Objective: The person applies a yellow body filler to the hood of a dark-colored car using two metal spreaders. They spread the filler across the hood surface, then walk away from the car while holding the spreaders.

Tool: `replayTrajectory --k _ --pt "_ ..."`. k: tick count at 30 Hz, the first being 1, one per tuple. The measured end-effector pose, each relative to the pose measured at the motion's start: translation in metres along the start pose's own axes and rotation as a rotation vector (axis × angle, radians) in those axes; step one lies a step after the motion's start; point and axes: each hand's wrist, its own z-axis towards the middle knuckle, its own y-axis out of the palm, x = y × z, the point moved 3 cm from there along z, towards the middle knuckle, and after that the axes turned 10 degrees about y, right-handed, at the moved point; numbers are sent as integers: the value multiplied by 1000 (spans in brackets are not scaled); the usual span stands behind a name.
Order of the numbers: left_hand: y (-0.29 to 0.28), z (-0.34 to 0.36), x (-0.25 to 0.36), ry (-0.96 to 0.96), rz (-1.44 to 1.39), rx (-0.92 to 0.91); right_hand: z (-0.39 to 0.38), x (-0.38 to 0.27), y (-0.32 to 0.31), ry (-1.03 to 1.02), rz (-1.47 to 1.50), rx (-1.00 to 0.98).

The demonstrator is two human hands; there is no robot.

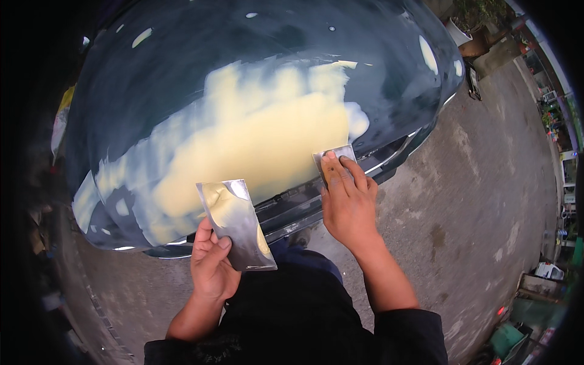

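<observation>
A dark car panel (395, 73) curves across the view, with a broad patch of cream-coloured paste (255, 146) smeared over it, streaky at its left and top. My left hand (213, 255) grips a flat rectangular metal plate (240, 237), tilted, with cream paste on its face and right edge. My right hand (347, 194) holds a smaller metal spreader (322, 158) at the lower right edge of the patch, fingertips pressed on it; whether its blade touches the panel I cannot tell.
Grey concrete ground (462, 201) surrounds the car's front. A white pot with a plant (459, 30) stands at the upper right. Assorted items, including a green object (505, 337), line the right edge. A yellow and white sack (61, 121) shows at the left.
</observation>
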Motion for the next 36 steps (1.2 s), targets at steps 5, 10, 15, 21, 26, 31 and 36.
replayTrajectory --k 5,10,15,21,26,31,36 --pt "2 1 0 -9 26 -1 -32 9 28 -43 33 61" --pt "11 2 -1 -22 30 -34 -55 17 44 2 77 27" --pt "11 -1 -1 -11 46 -38 -41 28 8 267 309 33" --pt "14 -6 1 5 57 -41 -12 24 1 422 440 -47" --pt "9 -4 -1 11 87 -10 -45 -28 27 277 329 -69" --pt "17 -2 0 42 123 -21 -65 -43 23 195 477 -156" --pt "20 -4 -7 -13 127 10 -66 -27 -28 69 1259 -207"
